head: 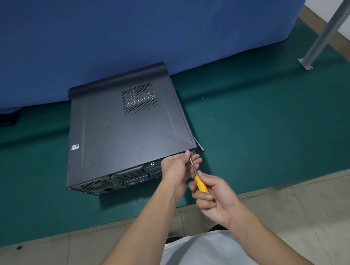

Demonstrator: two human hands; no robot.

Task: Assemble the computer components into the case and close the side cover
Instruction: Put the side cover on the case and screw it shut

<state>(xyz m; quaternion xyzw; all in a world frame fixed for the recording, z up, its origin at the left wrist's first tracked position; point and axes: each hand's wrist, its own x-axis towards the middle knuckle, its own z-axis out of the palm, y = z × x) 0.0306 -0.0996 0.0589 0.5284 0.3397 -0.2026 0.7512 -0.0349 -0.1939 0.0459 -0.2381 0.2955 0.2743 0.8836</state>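
A dark grey computer case [116, 132] lies on its side on a green mat [253, 139], its side cover [146, 122] on top with a perforated vent. The rear panel with ports and fan grille faces me. My right hand [214, 198] grips the yellow handle of a screwdriver [200, 183]. Its metal shaft points up to the rear right corner of the case. My left hand [178, 169] pinches the shaft near the tip, right at the cover's edge. The tip itself is hidden by my fingers.
A blue cloth backdrop [142, 31] hangs behind the case. Two small screws [198, 98] lie on the mat to the right. A grey metal post [326, 28] with a foot plate stands at the far right. Tiled floor [300, 216] borders the mat near me.
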